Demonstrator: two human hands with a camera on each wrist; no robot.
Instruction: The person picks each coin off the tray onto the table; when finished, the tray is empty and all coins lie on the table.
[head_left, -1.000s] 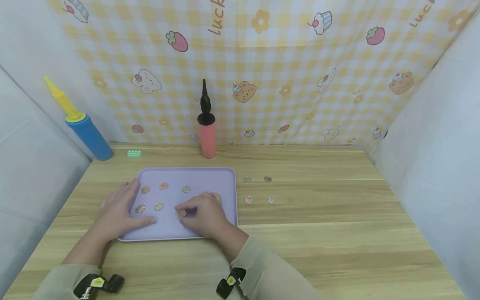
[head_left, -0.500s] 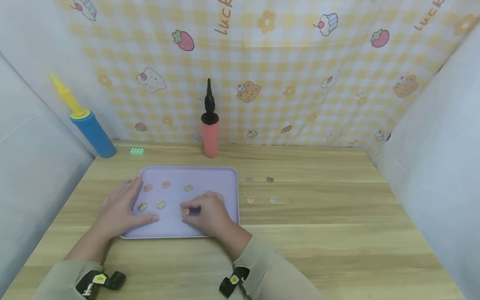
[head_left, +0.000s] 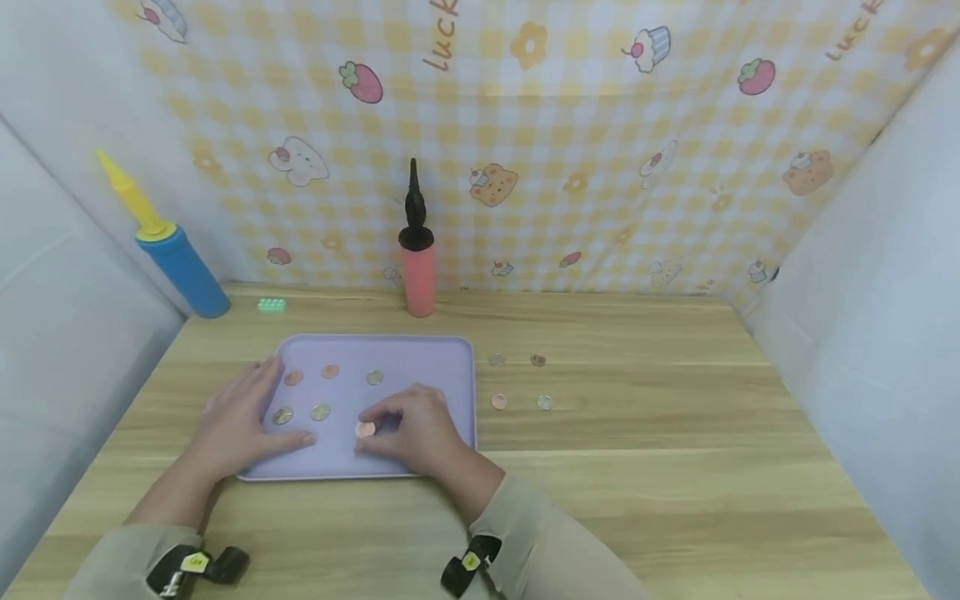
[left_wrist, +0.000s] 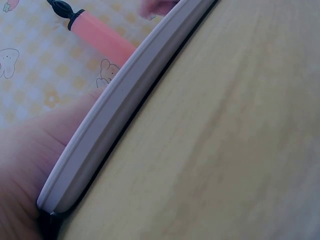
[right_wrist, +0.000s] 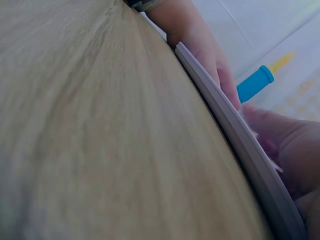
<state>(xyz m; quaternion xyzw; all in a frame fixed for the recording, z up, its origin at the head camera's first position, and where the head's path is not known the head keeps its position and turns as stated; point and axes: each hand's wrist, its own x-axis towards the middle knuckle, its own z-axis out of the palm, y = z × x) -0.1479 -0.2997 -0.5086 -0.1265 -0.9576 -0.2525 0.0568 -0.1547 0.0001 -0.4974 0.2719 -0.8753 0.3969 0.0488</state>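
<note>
A lilac tray lies on the wooden table with several coins on it. My right hand, over the tray's front right part, pinches a copper coin between thumb and forefinger. The coin's face shows in the head view. My left hand rests over the tray's left edge, fingers along the rim and thumb stretched across the surface. Near it lie two copper coins, one of them a penny, and a silvery coin. Another silvery coin is right of the thumb. The tray's side hides most of the left hand's work.
Right of the tray, several coins lie on the table, among them a copper coin and a silvery coin. Behind the tray stand a pink pump, a blue pump with a yellow nozzle, and a green toy brick.
The copper coin in my right hand has turned, showing more of its face, and its fingertips have shifted slightly. My left hand stays on the tray. The head view has swayed a little.
</note>
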